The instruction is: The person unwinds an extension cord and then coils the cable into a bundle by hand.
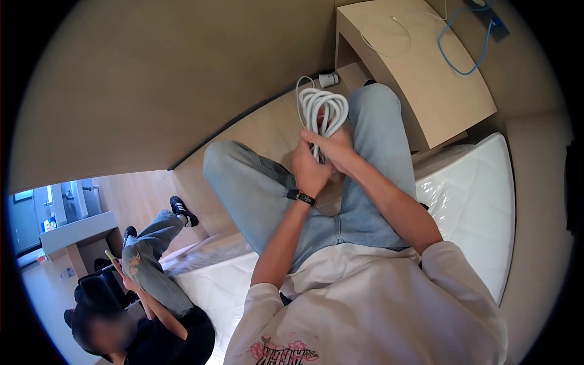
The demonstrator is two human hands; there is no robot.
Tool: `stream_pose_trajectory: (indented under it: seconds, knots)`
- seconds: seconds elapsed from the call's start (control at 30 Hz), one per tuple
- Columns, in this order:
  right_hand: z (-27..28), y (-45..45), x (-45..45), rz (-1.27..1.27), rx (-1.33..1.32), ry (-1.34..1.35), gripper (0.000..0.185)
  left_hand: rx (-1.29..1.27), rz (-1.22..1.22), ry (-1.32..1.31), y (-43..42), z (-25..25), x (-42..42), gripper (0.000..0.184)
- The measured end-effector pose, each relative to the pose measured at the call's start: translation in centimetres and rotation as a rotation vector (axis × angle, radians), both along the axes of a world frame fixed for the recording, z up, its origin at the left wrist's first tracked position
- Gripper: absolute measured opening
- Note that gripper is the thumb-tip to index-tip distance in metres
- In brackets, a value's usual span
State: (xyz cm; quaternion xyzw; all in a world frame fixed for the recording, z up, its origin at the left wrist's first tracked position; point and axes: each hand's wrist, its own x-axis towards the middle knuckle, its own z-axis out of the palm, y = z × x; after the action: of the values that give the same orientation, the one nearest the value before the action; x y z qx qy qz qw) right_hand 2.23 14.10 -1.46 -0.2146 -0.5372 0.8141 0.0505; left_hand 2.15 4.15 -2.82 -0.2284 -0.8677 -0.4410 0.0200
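A thick white cable (322, 102), looped into a coil, rises above my two hands between my knees. My left hand (311, 165), with a black band on the wrist, is closed around the lower end of the coil. From the right, my right hand (333, 146) closes on the same bundle, touching the other hand. A thinner white strand bows out at the coil's left side. Just beyond the coil, a white cylindrical object (328, 79) lies by the wall.
At the upper right is a wooden nightstand (420, 67) with a thin white cable and a blue cable (460, 72). A plastic-covered mattress (471, 188) lies beneath me. Another person (176, 334) sits at the lower left, holding a phone (110, 256). A desk (79, 231) stands behind.
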Motion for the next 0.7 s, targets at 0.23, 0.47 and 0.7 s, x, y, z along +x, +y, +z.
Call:
stream_pose_trajectory:
  seconds: [0.23,0.47,0.7]
  knots:
    - [0.2,0.0,-0.3,0.149,0.038,0.164,0.035,0.435,0.088,-0.540,-1.6,-0.9,-1.8,0.037]
    - [-0.7,3.5,-0.2,0.123,0.549,-0.083,0.013,1.185,0.014,-0.801,-4.4,2.1,-3.8,0.038]
    - [2.5,3.6,1.7,0.851,0.464,-0.450,0.042,1.556,0.099,-0.841,-7.2,2.4,-5.7,0.032]
